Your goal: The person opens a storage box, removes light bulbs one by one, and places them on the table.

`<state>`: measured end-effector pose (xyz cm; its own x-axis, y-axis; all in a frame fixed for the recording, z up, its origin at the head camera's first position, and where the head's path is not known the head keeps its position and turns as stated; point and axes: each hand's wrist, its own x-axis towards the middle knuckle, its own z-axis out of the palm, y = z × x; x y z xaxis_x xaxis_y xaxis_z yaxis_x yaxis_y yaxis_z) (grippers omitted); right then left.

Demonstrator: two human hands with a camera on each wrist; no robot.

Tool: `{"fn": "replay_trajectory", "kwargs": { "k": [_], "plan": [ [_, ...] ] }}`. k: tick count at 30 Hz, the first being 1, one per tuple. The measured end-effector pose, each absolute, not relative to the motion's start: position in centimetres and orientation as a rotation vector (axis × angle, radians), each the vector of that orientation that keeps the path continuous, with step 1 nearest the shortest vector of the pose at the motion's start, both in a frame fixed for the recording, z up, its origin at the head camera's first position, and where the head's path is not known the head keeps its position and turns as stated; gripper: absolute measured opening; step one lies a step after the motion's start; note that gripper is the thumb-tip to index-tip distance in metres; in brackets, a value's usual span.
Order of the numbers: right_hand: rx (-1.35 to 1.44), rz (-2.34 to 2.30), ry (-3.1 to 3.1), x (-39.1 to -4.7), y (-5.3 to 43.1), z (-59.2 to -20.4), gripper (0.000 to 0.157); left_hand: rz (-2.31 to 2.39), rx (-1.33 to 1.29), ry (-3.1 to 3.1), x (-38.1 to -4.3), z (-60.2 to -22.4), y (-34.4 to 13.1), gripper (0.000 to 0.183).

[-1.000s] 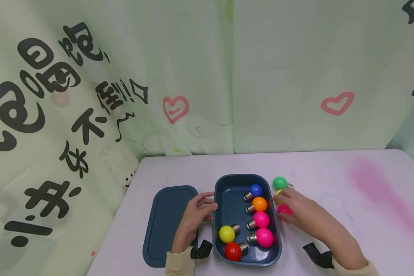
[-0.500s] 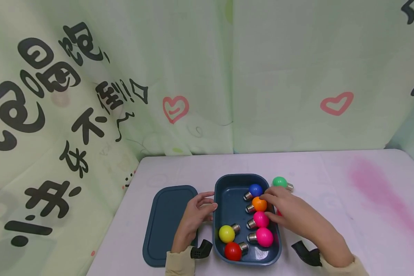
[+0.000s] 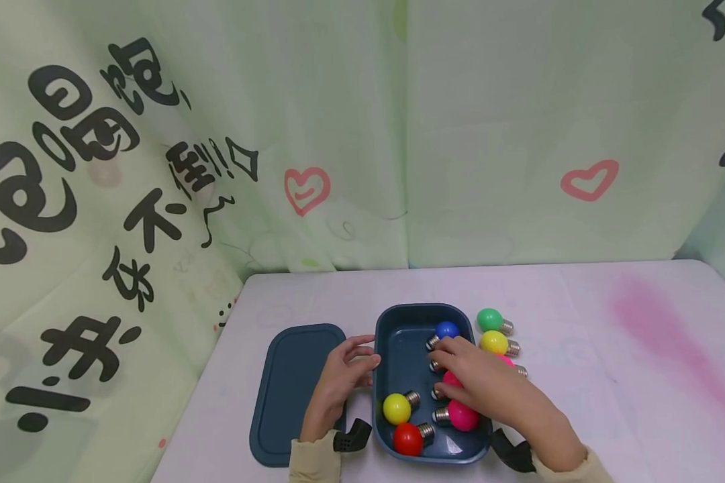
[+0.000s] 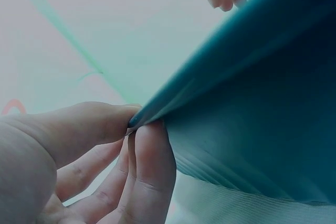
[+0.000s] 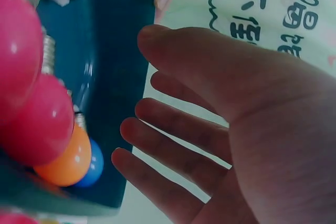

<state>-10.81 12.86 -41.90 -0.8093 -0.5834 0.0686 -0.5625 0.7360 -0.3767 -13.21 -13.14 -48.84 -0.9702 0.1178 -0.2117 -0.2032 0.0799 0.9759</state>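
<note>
A dark blue plastic box (image 3: 393, 339) holds several coloured light bulbs with silver screw bases. My left hand (image 3: 341, 379) pinches its left rim between thumb and fingers, plain in the left wrist view. Over the right half of the box hovers my right hand (image 3: 489, 382), fingers extended and apart, with nothing between them. It partly covers one pink bulb (image 5: 44, 121) and hides most of the orange bulb (image 5: 65, 158). The blue bulb (image 3: 447, 331) lies beyond it, another pink bulb (image 3: 463, 416) nearer. A yellow bulb (image 3: 397, 409) and a red bulb (image 3: 408, 440) sit at the box's lower left.
The dark blue lid (image 3: 296, 389) lies flat left of the box. Outside the right wall are a green bulb (image 3: 489, 319), a yellow bulb (image 3: 494, 342) and a partly hidden pink bulb (image 3: 505, 360). A printed curtain (image 3: 489, 134) hangs behind the white-covered table (image 3: 610, 396).
My right hand has moved left from the bulbs outside the box to above those inside, uncovering the outer yellow bulb. My left hand stays at the rim.
</note>
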Motion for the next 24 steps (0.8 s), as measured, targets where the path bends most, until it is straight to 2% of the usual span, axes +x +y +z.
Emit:
{"fn": "replay_trajectory", "kwargs": {
  "k": [24],
  "plan": [
    [-1.123,-0.454,2.778,-11.4,8.9,-42.2,0.039,1.988,-0.074,2.103,-13.1,-48.4,-13.2,0.048]
  ]
}}
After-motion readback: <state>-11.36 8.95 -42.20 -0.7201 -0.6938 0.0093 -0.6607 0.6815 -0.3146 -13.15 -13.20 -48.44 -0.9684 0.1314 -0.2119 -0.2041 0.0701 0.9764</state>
